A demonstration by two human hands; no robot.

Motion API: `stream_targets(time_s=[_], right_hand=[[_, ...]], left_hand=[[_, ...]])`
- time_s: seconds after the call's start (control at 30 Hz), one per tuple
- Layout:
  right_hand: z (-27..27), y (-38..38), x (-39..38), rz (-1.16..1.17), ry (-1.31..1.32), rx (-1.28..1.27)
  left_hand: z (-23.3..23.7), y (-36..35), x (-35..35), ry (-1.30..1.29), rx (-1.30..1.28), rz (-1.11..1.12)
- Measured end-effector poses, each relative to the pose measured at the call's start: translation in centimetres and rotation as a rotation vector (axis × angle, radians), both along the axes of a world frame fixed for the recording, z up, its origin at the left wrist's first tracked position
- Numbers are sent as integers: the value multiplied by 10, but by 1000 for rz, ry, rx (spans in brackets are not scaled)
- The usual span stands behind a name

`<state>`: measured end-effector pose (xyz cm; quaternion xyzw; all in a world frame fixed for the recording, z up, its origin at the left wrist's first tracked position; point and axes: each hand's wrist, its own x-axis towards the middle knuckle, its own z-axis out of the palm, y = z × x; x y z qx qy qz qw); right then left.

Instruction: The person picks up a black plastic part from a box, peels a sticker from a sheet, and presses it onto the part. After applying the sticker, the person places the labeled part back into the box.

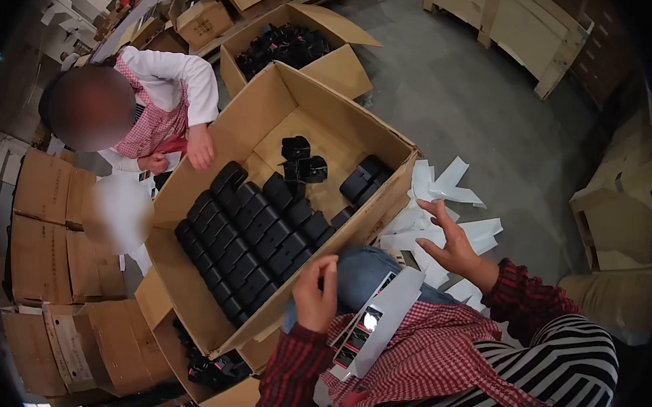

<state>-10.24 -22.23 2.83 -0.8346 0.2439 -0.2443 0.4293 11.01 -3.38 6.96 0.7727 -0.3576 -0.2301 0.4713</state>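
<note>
My left hand (316,293) is raised by the near wall of a large cardboard box (357,109), its fingers curled together; whatever they hold, if anything, is hidden. To the right, my right hand (455,246) is held in the air with fingers apart and nothing in it. Across my lap lies a white backing strip (391,325) with dark, shiny stickers on it, between my two hands. Inside the box, black plastic cases (244,232) stand packed in rows, and a few loose black pieces (304,160) lie toward the far side.
A co-worker (164,90) sits at the box's far left, one hand at its rim. White paper scraps (448,185) litter the floor on the right. Another open carton (335,68) of black parts stands behind, stacked cartons (47,184) at left, wooden crates (523,28) at the back.
</note>
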Motion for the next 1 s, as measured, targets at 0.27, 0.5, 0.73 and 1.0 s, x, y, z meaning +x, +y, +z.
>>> stream_targets(time_s=[0.27,0.5,0.73,1.0], right_hand=[[-44,-7,-17,-82,-26,290],[-86,-6,-48,-130,86,306],[-48,-17,-19,-170,150,454],[-16,-20,-38,-170,-21,299]], left_hand=[[-127,-132,119,-434,269,-351],[-190,-206,112,-176,521,-512],[-172,-205,105,-336,664,-574],[-93,-180,125,-214,317,-209]])
